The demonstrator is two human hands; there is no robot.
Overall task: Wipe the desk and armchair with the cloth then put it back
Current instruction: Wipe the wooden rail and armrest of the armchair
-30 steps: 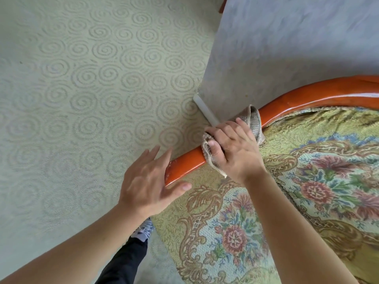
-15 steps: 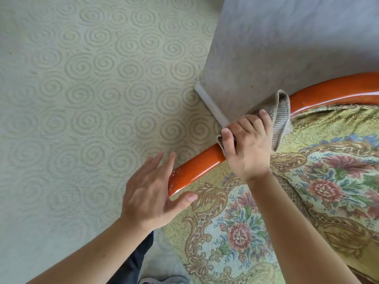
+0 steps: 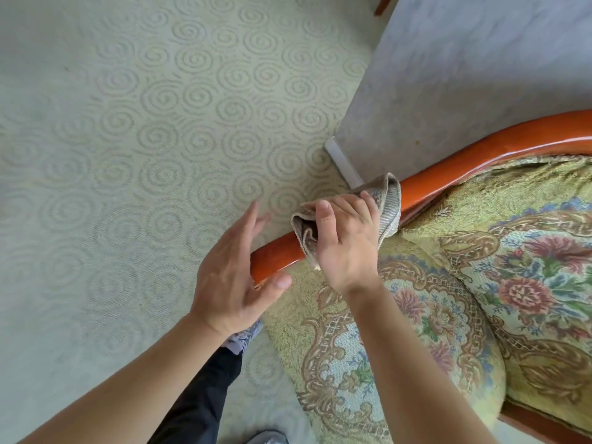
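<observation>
The armchair has a glossy orange-brown wooden arm rail (image 3: 474, 158) curving from lower centre to the right edge, and a floral yellow-green cushion (image 3: 480, 283). My right hand (image 3: 346, 238) grips a grey-beige cloth (image 3: 389, 200) wrapped over the rail, thumb on the near side. My left hand (image 3: 234, 277) is at the rail's front end with fingers straight and spread and the thumb under the tip; it holds nothing. The desk is out of view.
Pale green carpet (image 3: 144, 139) with a swirl pattern fills the left. A grey wall (image 3: 464, 75) with a white skirting board (image 3: 342, 161) stands just behind the rail. My dark trouser leg and grey shoes (image 3: 243, 338) are below the left hand.
My right hand slid the cloth up the rail toward the back, then came partway down again toward the front end. The left hand stayed at the rail's tip.
</observation>
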